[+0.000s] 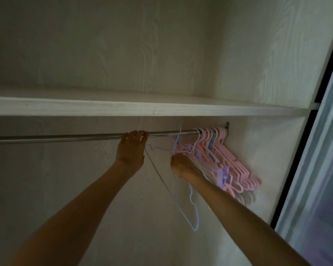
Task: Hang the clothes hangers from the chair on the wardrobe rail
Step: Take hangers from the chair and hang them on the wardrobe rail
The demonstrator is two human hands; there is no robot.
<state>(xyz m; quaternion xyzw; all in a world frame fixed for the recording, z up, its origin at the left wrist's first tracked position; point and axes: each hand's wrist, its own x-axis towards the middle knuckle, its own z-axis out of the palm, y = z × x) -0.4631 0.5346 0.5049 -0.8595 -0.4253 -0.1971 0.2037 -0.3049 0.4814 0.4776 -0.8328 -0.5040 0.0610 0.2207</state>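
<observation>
Pinching a blue hanger [194, 212], seemingly, right hand [181, 165] fingers curl; left hand [132, 148] fingers grip the rail [65, 137].

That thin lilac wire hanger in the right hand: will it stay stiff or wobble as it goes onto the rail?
The thin lilac wire hanger will probably flex and swing; its frame is far slimmer than the chunky pink plastic hangers. It looks light, since the right hand pinches it near the neck alone. On the smooth metal rail, gripped by the left hand, it may slide easily.
</observation>
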